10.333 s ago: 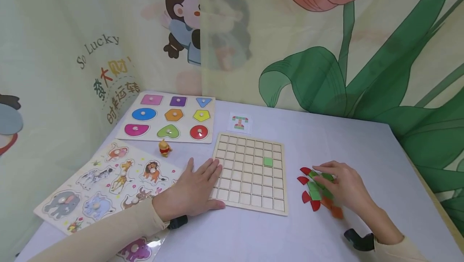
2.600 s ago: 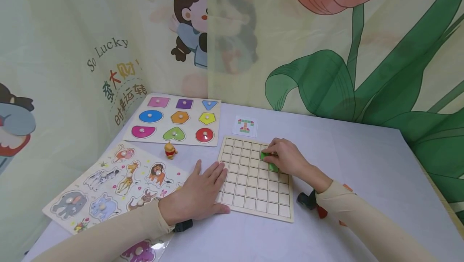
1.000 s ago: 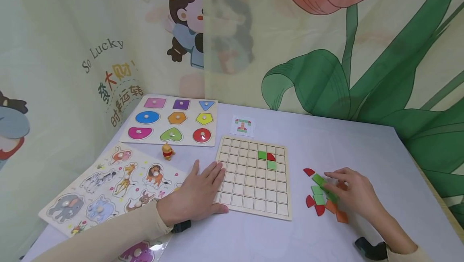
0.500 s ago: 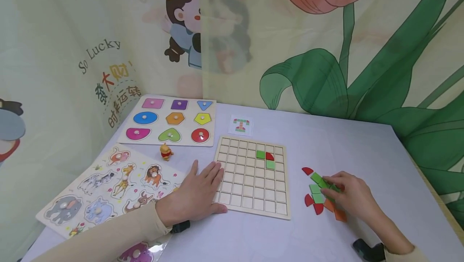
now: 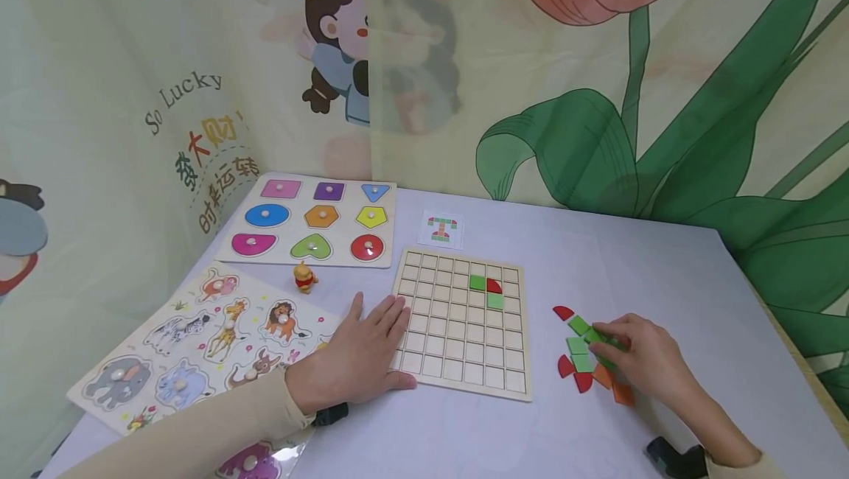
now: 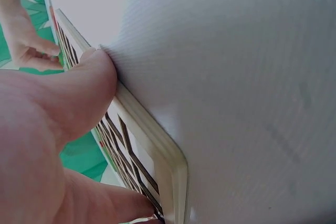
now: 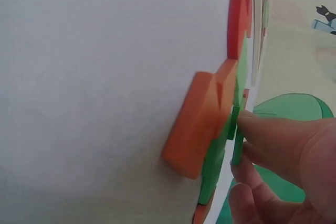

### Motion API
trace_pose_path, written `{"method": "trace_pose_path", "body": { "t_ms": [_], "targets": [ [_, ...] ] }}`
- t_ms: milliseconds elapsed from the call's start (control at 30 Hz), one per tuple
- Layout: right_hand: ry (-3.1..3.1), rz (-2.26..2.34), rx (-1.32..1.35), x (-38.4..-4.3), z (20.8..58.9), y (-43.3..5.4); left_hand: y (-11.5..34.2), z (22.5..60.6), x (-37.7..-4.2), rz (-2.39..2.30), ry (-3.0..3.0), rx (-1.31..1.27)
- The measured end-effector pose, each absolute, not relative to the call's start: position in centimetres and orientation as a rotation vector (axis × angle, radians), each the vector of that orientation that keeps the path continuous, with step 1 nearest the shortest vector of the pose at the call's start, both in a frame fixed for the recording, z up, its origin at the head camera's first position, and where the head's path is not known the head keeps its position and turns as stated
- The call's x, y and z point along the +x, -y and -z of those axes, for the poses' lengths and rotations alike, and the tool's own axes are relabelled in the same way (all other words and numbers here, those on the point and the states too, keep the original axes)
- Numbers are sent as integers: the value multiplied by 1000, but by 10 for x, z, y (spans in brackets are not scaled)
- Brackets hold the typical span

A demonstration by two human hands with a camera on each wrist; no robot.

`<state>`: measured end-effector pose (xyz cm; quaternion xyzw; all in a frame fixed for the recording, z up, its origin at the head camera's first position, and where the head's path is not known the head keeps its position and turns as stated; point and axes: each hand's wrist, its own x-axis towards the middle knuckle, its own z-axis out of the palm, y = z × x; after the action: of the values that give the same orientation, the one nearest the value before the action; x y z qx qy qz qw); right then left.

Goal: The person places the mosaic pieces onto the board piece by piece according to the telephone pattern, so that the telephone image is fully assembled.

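My left hand (image 5: 354, 354) lies flat with its fingers across the left edge of a wooden grid board (image 5: 458, 383); in the left wrist view its thumb (image 6: 94, 87) presses on the rim. On the board sit a green square tile (image 5: 477, 282), a red quarter-round tile (image 5: 494, 286) and a light green square tile (image 5: 494, 301). To the right, my right hand (image 5: 646, 354) is over the loose tiles. Its thumb and fingers pinch a green tile (image 7: 238, 148), seen edge-on in the right wrist view. Beside it lie green, orange (image 7: 191, 124) and red tiles (image 5: 584, 382).
A pattern card (image 5: 441, 230) showing a T shape lies behind the board. At the left are a shape puzzle (image 5: 285, 258), an animal puzzle (image 5: 166, 302) and a small bear figure (image 5: 304, 278). A printed curtain (image 5: 424, 155) hangs along the back.
A green square and a red quarter-round tile have been added to the board. My right hand has come back from the board to the pile and taken a green tile; my left stays put.
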<state>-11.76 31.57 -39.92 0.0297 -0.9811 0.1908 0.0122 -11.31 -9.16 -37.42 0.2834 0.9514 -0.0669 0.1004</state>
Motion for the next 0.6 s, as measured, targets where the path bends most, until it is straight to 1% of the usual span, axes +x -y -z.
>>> {"method": "trace_pose_path", "body": {
  "t_ms": [300, 600],
  "targets": [
    [2958, -587, 223, -120, 387, -305, 91, 374, -113, 204, -2807, 834],
    [2914, -680, 380, -137, 375, -263, 91, 373, -113, 202, -2809, 832]
  ]
}}
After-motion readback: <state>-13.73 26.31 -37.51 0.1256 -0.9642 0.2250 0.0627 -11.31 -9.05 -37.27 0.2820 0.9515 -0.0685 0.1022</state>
